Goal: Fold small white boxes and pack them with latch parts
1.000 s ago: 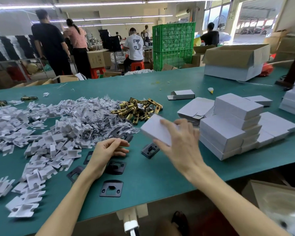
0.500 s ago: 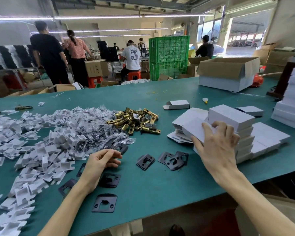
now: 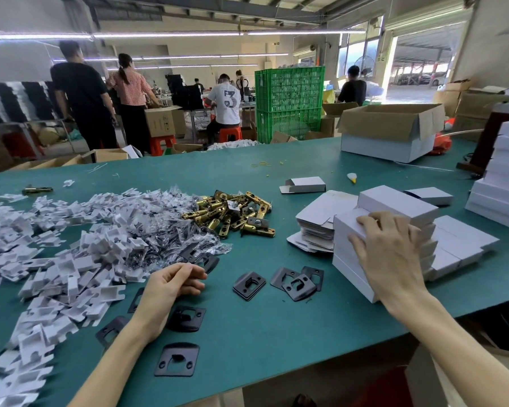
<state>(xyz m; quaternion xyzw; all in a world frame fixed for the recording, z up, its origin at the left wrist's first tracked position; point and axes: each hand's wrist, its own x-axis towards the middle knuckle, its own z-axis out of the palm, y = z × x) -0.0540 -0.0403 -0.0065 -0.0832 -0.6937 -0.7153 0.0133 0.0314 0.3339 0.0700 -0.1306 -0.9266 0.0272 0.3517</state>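
Observation:
My right hand point(image 3: 394, 259) holds a folded white box point(image 3: 346, 226) on top of a stack of finished white boxes point(image 3: 350, 271) at the right; its fingers lie over the top and the thumb sits against the near side. My left hand point(image 3: 171, 292) rests on the green table point(image 3: 262, 342), loosely curled and holding nothing, among black strike plates point(image 3: 249, 284). A heap of brass latch bolts point(image 3: 232, 215) lies at the centre. Flat unfolded box blanks point(image 3: 321, 212) are piled left of the stack.
White plastic inserts point(image 3: 71, 259) and small bagged parts point(image 3: 159, 230) cover the left of the table. A half-folded box point(image 3: 304, 185), an open carton point(image 3: 388, 133) and another white box stack point(image 3: 506, 177) stand further back. People work beyond the table.
My right hand carried the white box from the table's middle to the right and set it on the stack. The left hand has stayed where it was.

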